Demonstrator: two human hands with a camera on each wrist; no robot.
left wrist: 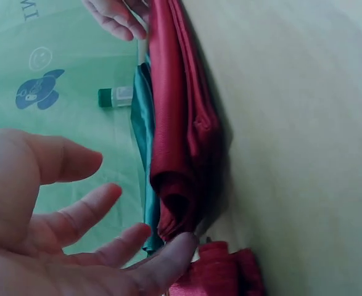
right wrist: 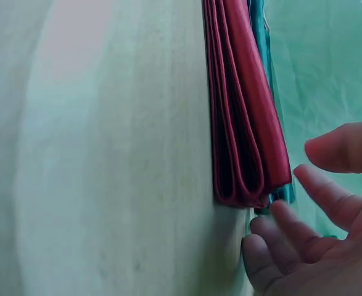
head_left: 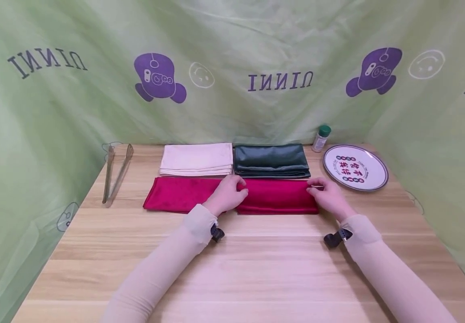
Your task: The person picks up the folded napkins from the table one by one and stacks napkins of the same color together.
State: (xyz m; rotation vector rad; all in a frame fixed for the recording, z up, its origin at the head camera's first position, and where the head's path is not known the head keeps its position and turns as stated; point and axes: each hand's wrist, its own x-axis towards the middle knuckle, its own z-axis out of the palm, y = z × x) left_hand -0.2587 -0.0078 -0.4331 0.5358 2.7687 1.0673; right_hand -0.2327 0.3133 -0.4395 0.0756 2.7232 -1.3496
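Two folded red cloths lie side by side on the table. At the left end of the right-hand red cloth (head_left: 277, 197) is my left hand (head_left: 226, 195), its thumb and fingers spread apart. One of its fingertips (left wrist: 184, 246) is right at the cloth's folded end in the left wrist view. My right hand (head_left: 329, 197) is at the opposite end, with fingers (right wrist: 298, 225) loosely bent beside the layered edge and the thumb held off. Part of the left-hand red cloth (head_left: 180, 195) is covered by my left hand.
Behind the red cloths lie a folded pale pink cloth (head_left: 196, 157) and a dark green one (head_left: 270, 159). A green-capped bottle (head_left: 320, 141) and a round printed plate (head_left: 371, 179) stand at the right. Metal tongs (head_left: 108, 177) lie at the left. A green curtain (head_left: 224, 116) encloses the table.
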